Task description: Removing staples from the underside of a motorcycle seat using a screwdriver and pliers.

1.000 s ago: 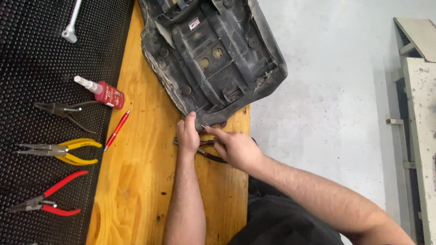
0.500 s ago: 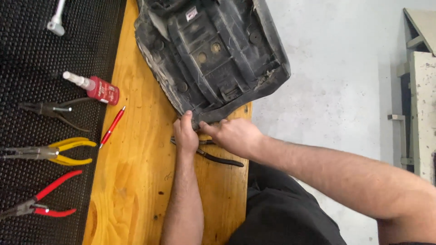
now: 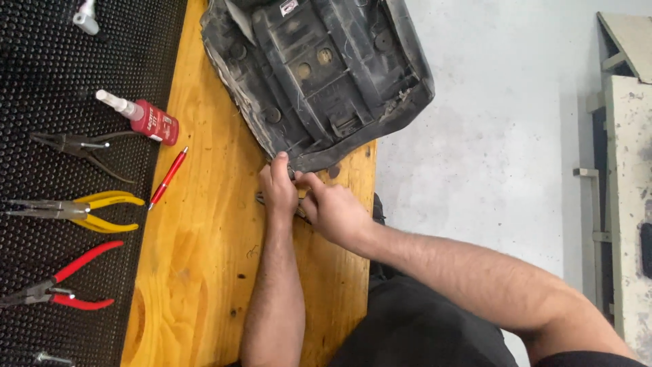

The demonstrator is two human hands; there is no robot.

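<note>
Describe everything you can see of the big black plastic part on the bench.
The black plastic part looks like a moulded seat base lying underside up: ribbed, scuffed and dusty, with round holes and a small sticker near its top edge. It lies on the wooden bench, its right side hanging past the bench edge over the floor. The left hand pinches its near edge, and the right hand meets it there.

Bare forearms with no sleeves, dark trousers, no gloves or rings.
</note>
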